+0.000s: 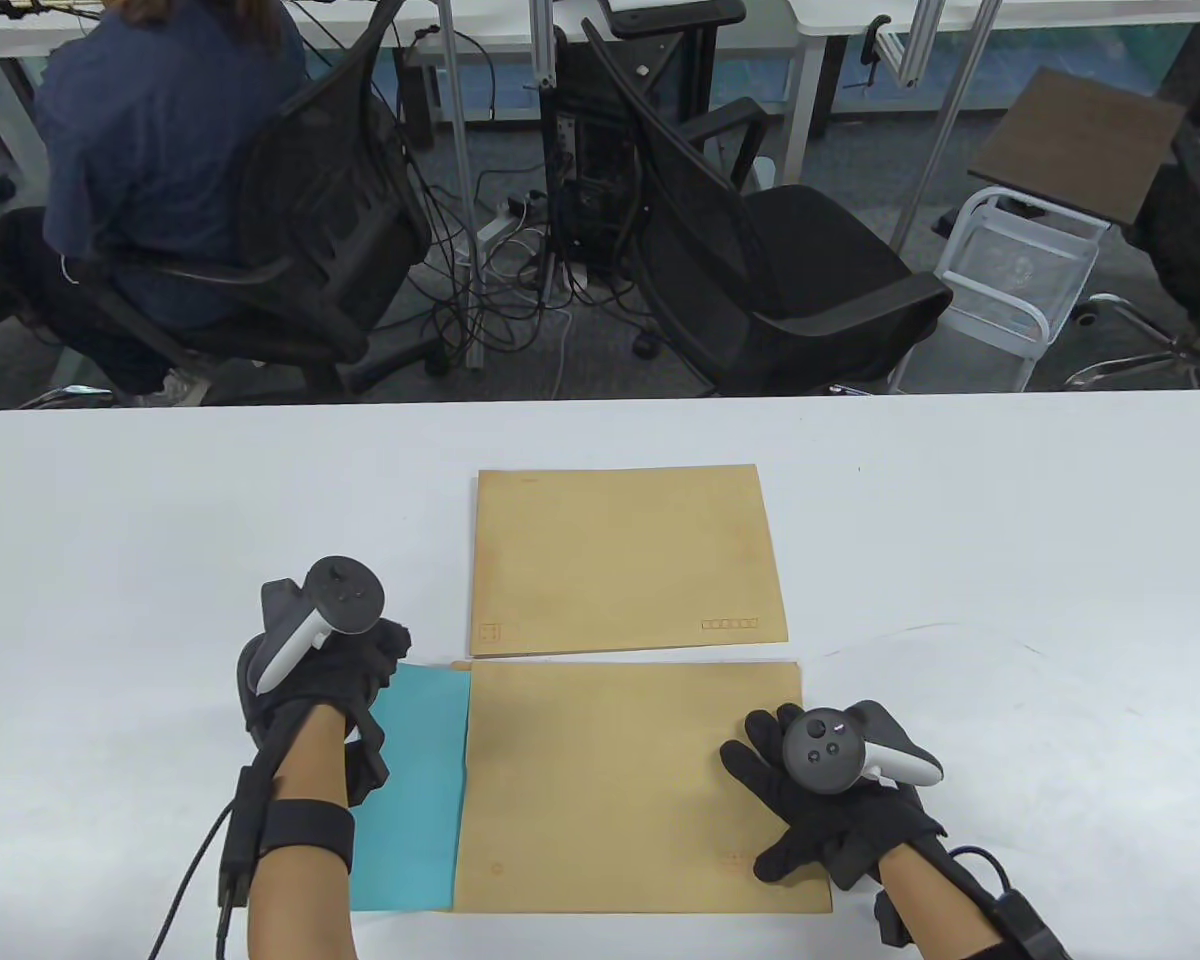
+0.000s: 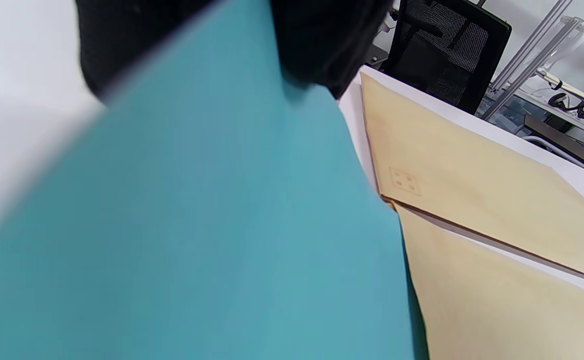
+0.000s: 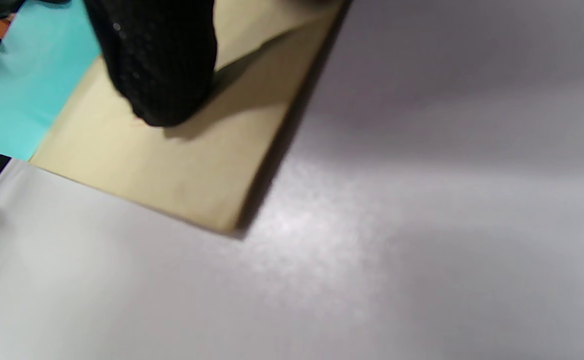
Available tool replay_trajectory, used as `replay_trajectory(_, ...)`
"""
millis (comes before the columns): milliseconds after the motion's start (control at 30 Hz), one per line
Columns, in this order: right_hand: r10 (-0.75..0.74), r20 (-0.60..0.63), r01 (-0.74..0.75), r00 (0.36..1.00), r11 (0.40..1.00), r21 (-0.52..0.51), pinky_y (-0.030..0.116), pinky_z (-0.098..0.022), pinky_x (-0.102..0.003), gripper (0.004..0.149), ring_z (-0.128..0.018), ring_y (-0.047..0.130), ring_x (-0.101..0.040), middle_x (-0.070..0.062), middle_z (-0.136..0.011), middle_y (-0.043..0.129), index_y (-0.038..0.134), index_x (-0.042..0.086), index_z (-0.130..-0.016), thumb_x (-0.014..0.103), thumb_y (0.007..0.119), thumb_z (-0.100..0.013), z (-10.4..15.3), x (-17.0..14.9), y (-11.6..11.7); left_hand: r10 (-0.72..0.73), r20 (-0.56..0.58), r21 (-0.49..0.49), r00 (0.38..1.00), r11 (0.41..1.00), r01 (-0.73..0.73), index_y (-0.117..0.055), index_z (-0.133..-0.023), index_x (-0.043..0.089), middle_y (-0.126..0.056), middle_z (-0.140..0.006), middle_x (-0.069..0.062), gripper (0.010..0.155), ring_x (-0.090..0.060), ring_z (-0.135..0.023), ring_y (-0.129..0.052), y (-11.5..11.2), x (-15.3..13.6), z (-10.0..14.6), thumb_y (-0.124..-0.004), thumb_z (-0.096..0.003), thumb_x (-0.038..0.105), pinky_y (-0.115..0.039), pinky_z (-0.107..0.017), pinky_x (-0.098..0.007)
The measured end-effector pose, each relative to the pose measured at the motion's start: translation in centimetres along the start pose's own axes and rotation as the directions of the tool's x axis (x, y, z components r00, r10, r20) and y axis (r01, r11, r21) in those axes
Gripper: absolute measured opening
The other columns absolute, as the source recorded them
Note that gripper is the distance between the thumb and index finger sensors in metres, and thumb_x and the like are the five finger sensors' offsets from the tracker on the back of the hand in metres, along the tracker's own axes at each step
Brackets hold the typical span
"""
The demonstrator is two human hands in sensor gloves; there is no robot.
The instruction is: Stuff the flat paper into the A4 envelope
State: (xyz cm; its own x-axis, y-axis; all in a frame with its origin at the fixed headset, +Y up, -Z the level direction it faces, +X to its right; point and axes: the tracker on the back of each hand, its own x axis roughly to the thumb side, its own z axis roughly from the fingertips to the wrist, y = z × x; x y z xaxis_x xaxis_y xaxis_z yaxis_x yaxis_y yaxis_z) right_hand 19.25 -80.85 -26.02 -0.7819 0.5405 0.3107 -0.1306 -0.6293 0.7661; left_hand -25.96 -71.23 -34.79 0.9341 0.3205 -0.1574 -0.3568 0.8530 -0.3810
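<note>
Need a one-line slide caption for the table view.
Left hand feeds teal paper into the near envelope while right hand presses it flat; a second envelope lies behind.

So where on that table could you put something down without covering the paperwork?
The table is bare right of both envelopes, and again left of the left hand. A bare strip runs behind the far envelope. The middle is crowded: near envelope, blue paper, right hand.

my table view looks down from above the near edge, facing across the white table (image 1: 160, 520) to the chairs beyond. my left wrist view sits very close over the teal paper (image 2: 197, 225); my right wrist view skims the near envelope (image 3: 172, 165). all share that envelope.
</note>
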Motion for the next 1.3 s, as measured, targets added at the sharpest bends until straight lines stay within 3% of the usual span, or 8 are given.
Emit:
replay_trajectory(233,-0.003,0.000,0.003,1.000,1.000,0.000,-0.020,-0.047,-0.069,0.103,-0.086,-0.031,-0.041,-0.012,-0.104,-0.021,0.004,0.020,-0.111,0.038,0.084,-0.049,0.0,0.0,0.0,0.014,0.024,0.018,1.000,1.000,-0.015,-0.085,-0.092,0.022,-0.098,-0.081,-0.012,0.046,-0.020,-0.048,-0.106,-0.4,0.1,-0.1,-0.079,-0.0460,0.022,-0.089,-0.050,-0.044)
replay_trajectory(300,-0.004,0.000,0.004,1.000,1.000,0.000,-0.021,-0.047,-0.069,0.103,-0.086,-0.031,-0.041,-0.012,-0.104,-0.022,0.003,0.020,-0.111,0.038,0.084,-0.049,0.0,0.0,0.0,0.023,0.024,0.022,0.999,0.999,-0.024,-0.080,-0.097,0.022,-0.098,-0.083,-0.013,0.052,-0.020,-0.048,-0.106,-0.5,0.1,-0.2,-0.081,-0.0449,0.023,-0.089,-0.050,-0.043)
replay_trajectory(367,-0.005,0.000,0.005,1.000,1.000,-0.001,-0.021,-0.047,-0.069,0.103,-0.086,-0.031,-0.040,-0.012,-0.104,-0.022,0.003,0.020,-0.111,0.038,0.084,-0.049,0.0,-0.1,0.0,0.067,0.031,0.090,0.997,0.994,-0.069,-0.080,-0.096,0.021,-0.099,-0.081,-0.013,0.054,-0.019,-0.046,-0.107,-0.6,0.0,-0.1,-0.083,-0.0425,0.023,-0.090,-0.048,-0.043)
replay_trajectory(467,-0.005,0.001,0.005,1.000,1.000,0.000,-0.021,-0.047,-0.068,0.103,-0.086,-0.032,-0.040,-0.012,-0.104,-0.022,0.003,0.020,-0.111,0.038,0.084,-0.049,0.0,-0.1,0.0,0.119,0.029,0.074,0.992,0.990,-0.121,-0.079,-0.097,0.018,-0.099,-0.079,-0.013,0.056,-0.019,-0.046,-0.108,-0.8,-0.2,-0.2,-0.084,-0.0421,0.024,-0.091,-0.047,-0.042)
replay_trajectory(1133,-0.006,0.001,0.006,1.000,1.000,0.001,-0.021,-0.047,-0.068,0.103,-0.086,-0.032,-0.040,-0.011,-0.104,-0.022,0.003,0.020,-0.111,0.038,0.084,-0.049,0.0,-0.1,0.0,0.121,-0.001,0.111,0.993,0.987,-0.120,-0.073,-0.101,0.014,-0.097,-0.081,-0.015,0.062,-0.016,-0.043,-0.109,-2.5,0.1,-0.8,-0.085,-0.0417,0.027,-0.092,-0.044,-0.038)
replay_trajectory(1300,-0.006,0.000,0.006,1.000,1.000,0.002,-0.021,-0.047,-0.068,0.103,-0.086,-0.032,-0.040,-0.011,-0.104,-0.022,0.003,0.020,-0.111,0.038,0.084,-0.049,0.0,-0.1,0.0,0.044,-0.028,0.117,0.999,0.992,-0.041,-0.074,-0.100,0.013,-0.098,-0.080,-0.016,0.061,-0.015,-0.042,-0.109,-2.7,0.6,-1.0,-0.083,-0.0417,0.028,-0.093,-0.043,-0.038)
